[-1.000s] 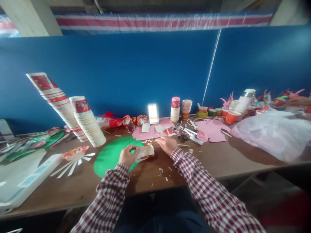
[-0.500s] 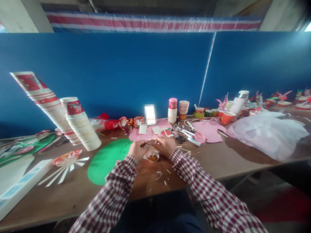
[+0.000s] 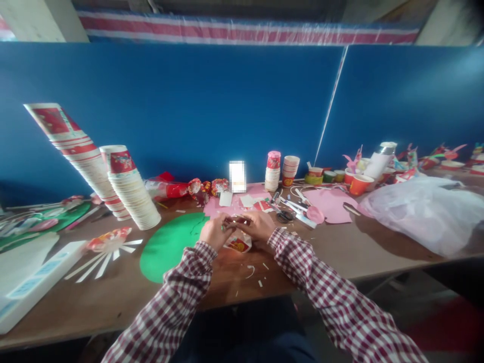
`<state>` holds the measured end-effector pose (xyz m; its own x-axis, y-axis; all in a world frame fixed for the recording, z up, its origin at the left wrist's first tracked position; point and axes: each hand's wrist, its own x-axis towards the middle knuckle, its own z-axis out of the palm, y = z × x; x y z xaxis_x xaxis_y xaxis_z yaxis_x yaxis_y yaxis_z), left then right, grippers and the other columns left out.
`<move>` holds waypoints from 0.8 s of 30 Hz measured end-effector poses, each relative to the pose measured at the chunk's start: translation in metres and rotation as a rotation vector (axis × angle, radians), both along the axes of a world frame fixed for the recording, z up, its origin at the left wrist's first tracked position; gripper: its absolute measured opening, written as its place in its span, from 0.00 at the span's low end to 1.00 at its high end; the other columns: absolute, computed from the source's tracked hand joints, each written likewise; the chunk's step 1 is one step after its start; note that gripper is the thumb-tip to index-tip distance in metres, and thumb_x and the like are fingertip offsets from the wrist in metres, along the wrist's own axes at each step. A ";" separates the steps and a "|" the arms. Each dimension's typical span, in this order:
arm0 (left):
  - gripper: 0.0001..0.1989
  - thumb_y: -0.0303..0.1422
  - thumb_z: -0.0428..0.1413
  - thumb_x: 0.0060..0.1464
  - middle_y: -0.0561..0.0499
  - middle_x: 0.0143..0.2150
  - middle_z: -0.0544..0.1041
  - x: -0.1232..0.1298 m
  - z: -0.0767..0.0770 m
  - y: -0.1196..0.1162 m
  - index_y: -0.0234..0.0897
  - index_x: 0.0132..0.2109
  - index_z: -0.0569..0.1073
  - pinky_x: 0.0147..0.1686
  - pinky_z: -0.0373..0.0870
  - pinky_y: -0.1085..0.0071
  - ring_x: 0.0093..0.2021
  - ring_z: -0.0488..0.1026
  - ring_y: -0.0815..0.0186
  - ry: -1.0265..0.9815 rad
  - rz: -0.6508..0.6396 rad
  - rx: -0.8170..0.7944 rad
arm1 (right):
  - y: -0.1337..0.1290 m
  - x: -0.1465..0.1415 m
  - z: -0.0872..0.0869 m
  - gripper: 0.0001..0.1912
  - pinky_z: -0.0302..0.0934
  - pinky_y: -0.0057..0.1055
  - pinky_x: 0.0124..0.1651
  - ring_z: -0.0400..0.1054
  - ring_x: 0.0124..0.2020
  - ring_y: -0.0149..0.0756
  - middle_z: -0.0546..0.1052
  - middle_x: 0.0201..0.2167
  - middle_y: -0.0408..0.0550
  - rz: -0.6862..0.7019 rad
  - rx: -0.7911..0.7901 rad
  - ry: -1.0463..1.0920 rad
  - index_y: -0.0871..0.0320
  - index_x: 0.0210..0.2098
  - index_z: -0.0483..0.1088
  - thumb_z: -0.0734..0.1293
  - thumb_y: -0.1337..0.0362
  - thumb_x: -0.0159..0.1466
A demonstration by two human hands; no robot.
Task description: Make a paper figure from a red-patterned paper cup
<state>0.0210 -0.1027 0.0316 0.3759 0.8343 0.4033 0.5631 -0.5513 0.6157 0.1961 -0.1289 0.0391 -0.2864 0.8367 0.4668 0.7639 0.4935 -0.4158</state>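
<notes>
Our left hand and right hand pinch a printed paper cup with narrowed fingertips, near the table's front edge; uneven pulling could tear its wall, or a loose pinch drop it.

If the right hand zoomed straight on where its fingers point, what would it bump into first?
Most likely the left hand: the right hand points across toward it, near the red-and-white paper piece. Depth is unclear, and I can't tell whether something small sits between them.

There are two hands, four cup stacks, one flask.
</notes>
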 end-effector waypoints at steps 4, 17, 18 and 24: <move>0.11 0.34 0.56 0.45 0.52 0.31 0.77 0.001 0.003 -0.004 0.40 0.38 0.68 0.30 0.64 0.72 0.32 0.74 0.63 0.061 0.006 0.023 | 0.001 0.000 0.004 0.14 0.49 0.22 0.27 0.66 0.27 0.29 0.75 0.27 0.43 0.048 -0.047 0.010 0.57 0.31 0.72 0.63 0.54 0.58; 0.06 0.34 0.56 0.45 0.50 0.28 0.76 -0.004 0.010 -0.019 0.36 0.28 0.74 0.33 0.64 0.72 0.30 0.71 0.66 -0.041 -0.264 -0.037 | 0.008 0.004 0.001 0.08 0.47 0.23 0.25 0.63 0.25 0.28 0.72 0.23 0.43 -0.180 -0.080 -0.023 0.59 0.27 0.67 0.61 0.61 0.57; 0.07 0.35 0.57 0.45 0.50 0.28 0.76 -0.004 0.010 -0.020 0.36 0.28 0.74 0.33 0.65 0.72 0.30 0.71 0.66 -0.059 -0.296 -0.073 | 0.009 0.004 0.000 0.08 0.47 0.23 0.25 0.63 0.25 0.28 0.72 0.23 0.43 -0.179 -0.083 -0.019 0.59 0.26 0.67 0.62 0.62 0.57; 0.24 0.51 0.50 0.46 0.41 0.33 0.77 -0.009 0.007 -0.016 0.32 0.35 0.75 0.32 0.67 0.67 0.33 0.73 0.59 -0.558 -0.471 -0.740 | 0.009 0.003 -0.004 0.09 0.48 0.23 0.24 0.62 0.23 0.28 0.70 0.21 0.43 -0.179 -0.057 0.005 0.60 0.23 0.65 0.62 0.62 0.57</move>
<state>0.0117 -0.1185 0.0390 0.6451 0.7612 0.0664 -0.0798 -0.0193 0.9966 0.1994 -0.1195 0.0349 -0.1282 0.8993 0.4181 0.8352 0.3253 -0.4434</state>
